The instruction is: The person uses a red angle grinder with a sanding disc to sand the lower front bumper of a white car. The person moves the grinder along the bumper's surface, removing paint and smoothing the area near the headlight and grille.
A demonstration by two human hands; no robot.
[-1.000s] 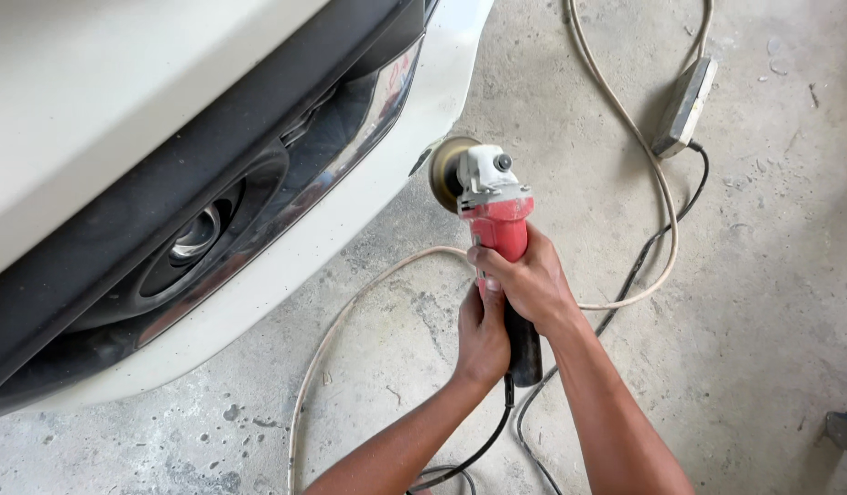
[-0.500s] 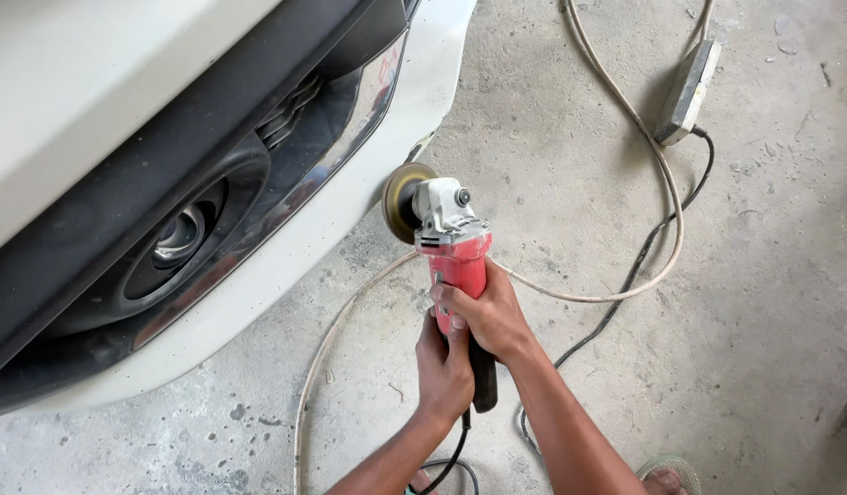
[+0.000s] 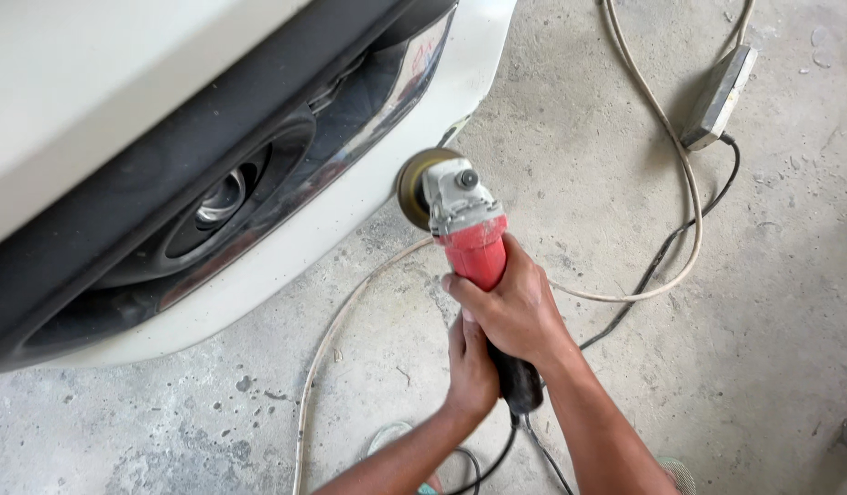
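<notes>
Both hands clamp the red angle grinder [image 3: 474,243]: right hand [image 3: 515,307] wraps the body, left hand [image 3: 472,362] just behind. Disc [image 3: 414,183], ahead of the grip, apparently touches the white bumper [image 3: 350,206]. Hold flat, light pressure, cord [image 3: 497,454] trailing behind.

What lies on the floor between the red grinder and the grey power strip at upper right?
In the head view, between the grinder and the power strip, bare concrete floor is crossed by a beige cable and a thinner black cord.
</notes>
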